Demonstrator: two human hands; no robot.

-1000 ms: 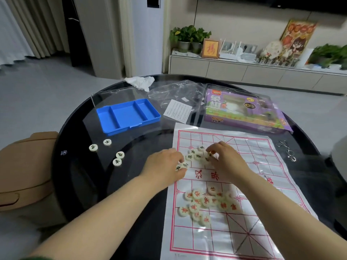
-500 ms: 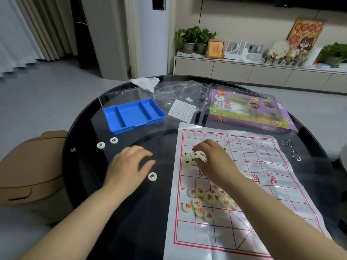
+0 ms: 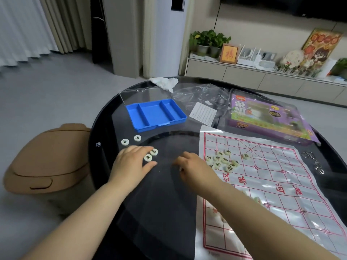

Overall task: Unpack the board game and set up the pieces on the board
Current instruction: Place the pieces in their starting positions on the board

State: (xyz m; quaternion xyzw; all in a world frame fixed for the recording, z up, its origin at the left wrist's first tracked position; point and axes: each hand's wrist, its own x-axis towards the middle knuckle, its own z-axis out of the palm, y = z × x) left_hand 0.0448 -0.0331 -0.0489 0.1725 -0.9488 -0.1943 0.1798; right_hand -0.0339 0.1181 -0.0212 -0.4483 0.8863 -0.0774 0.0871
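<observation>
Pieces [image 3: 148, 157] by the flat, spread-fingered left hand [image 3: 131, 164] could skid across the glossy table [image 3: 169, 143] if swept carelessly; whether the blurred right hand [image 3: 191, 166] holds anything, I cannot tell.

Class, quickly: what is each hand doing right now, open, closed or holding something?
Left hand: open, spread out beside two game pieces.
Right hand: curled and blurred; cannot tell whether it holds anything.

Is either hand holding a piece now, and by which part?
Nothing in the left hand, open beside two xiangqi pieces. The right hand is curled, blurred: cannot tell.
</observation>
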